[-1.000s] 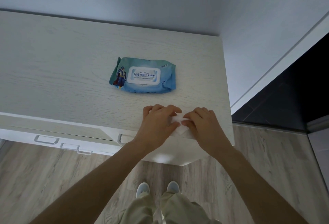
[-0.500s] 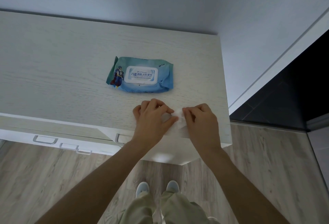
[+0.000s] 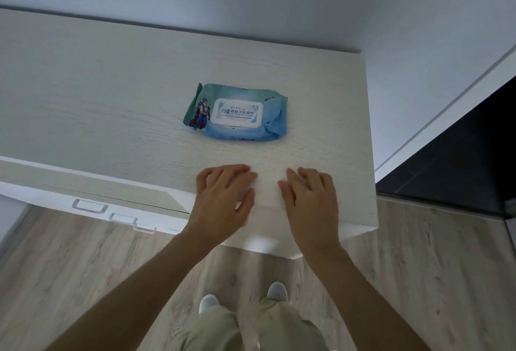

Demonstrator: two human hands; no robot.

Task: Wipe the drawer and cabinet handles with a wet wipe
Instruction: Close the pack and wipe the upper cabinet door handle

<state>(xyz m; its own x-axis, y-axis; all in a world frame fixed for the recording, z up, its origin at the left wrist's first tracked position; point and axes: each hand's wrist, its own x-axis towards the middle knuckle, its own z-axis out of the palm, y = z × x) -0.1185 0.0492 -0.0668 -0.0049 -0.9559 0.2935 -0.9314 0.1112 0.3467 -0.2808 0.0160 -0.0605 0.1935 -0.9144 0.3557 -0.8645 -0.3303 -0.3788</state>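
Both hands have drawn apart since a second ago, spreading the wet wipe (image 3: 268,188) flat near the table (image 3: 111,105) front edge. We see our left hand (image 3: 223,197) and right hand (image 3: 310,200) pressing it, fingers straight. Behind lies the wipe pack (image 3: 237,112); drawer handles (image 3: 90,205) show below left.

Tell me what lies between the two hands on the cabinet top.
Head view: the spread white wet wipe lies between the left hand and the right hand.
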